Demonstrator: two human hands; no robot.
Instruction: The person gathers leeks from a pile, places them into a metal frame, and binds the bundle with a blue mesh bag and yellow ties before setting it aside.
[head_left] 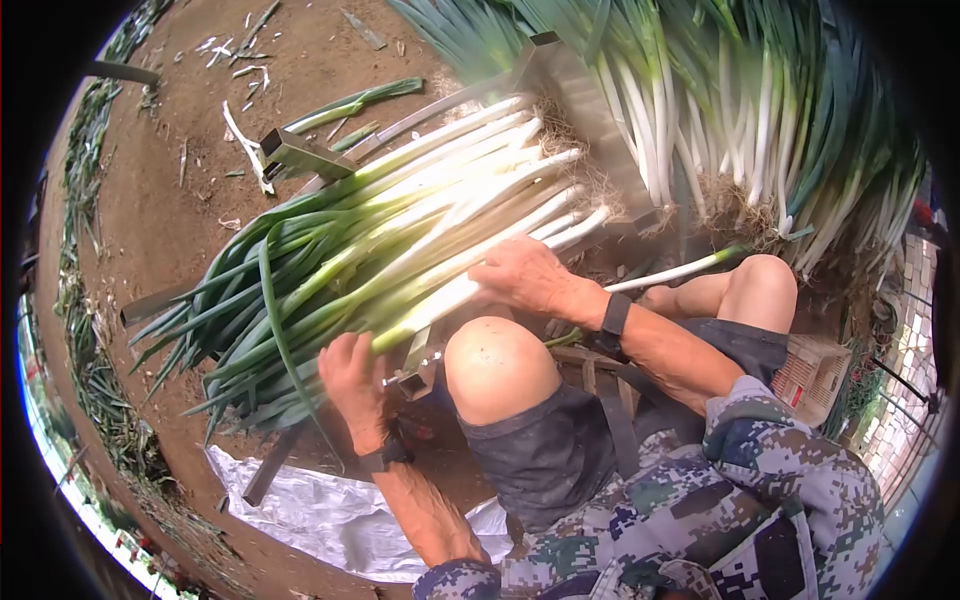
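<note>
A pile of long green onions (440, 200) lies across a metal frame, roots to the upper right and dark leaves to the lower left. At the pile's near edge, my right hand (530, 275) is closed around the white shank of a green onion (425, 310). Its green part runs down to my left hand (352, 385), whose fingers are curled over it and slightly blurred. Both wrists wear dark bands. Other leaves lie beside and under my left hand.
Metal bar ends (300, 155) stick up around the pile. More green onions (750, 110) lean in a large heap at upper right. A single green onion (680, 268) lies by my leg. A silvery sheet (300, 500) covers ground below; trimmings (95, 350) line the left.
</note>
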